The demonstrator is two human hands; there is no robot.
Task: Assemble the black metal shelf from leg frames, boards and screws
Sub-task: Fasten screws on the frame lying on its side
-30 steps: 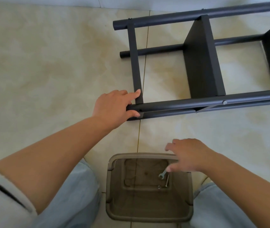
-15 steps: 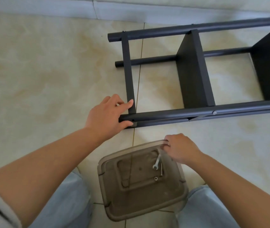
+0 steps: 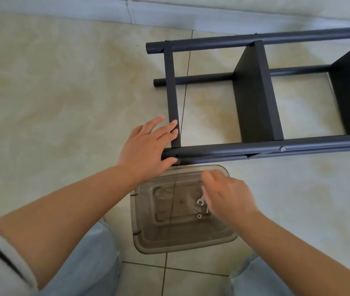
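The black metal shelf (image 3: 255, 97) lies on its side on the tiled floor, with two boards fixed between its tube legs. My left hand (image 3: 148, 146) rests on the end of the near leg tube, fingers stretched over the cross bar and thumb under the tube. A screw hole (image 3: 176, 156) shows in the tube beside my thumb. My right hand (image 3: 227, 195) hovers over the clear brown plastic box (image 3: 182, 240), fingers pointing down into it and slightly blurred. A small silver wrench (image 3: 200, 201), a nut (image 3: 199, 216) and a screw lie inside the box by my fingertips.
A pale skirting board (image 3: 84, 9) runs along the wall at the top. My knees in light jeans (image 3: 88, 263) frame the box at the bottom. Open tile floor spreads to the left of the shelf.
The plastic box has slid forward up against the shelf's near leg. My right hand let go of its rim and now reaches down inside. My left fingers have straightened over the cross bar.
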